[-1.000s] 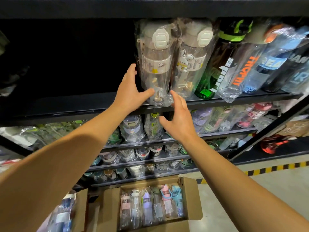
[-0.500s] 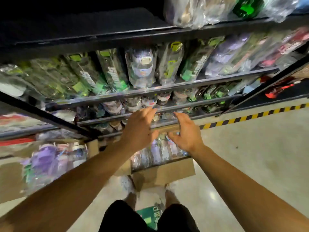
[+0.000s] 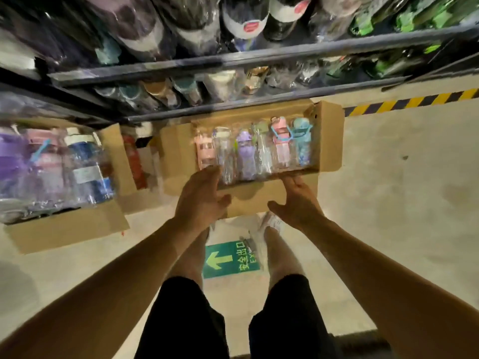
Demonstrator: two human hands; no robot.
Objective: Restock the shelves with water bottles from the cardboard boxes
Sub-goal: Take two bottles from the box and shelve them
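Both hands have dropped from the high shelf, where 1 second ago they were steadying a wrapped bottle, to the open cardboard box [image 3: 329, 136] on the floor at the foot of the shelves [image 3: 233, 62]. Left hand [image 3: 201, 200] hangs over the near left corner of that box with fingers loosely spread and nothing in its grasp; its fingertips lie over the base of the pink bottle [image 3: 204, 149], though contact cannot be told. Right hand [image 3: 298, 200] is likewise open and empty, palm turned inward, just above the near flap toward the right. That shift suggests the last bottle is placed and a fresh pick is about to begin. Inside the box 6 wrapped bottles lie side by side, caps toward the shelves: the pink one at the left, a clear one [image 3: 224, 154], a purple one [image 3: 245, 154], another clear one [image 3: 261, 149], a pink one with a blue strap [image 3: 281, 145] and a teal one [image 3: 300, 143] at the right. A second cardboard box [image 3: 64, 231] stands well to the left, holding larger bottles in purple, pink and blue. Between the feet a green exit sign [image 3: 230, 259] marks the floor.
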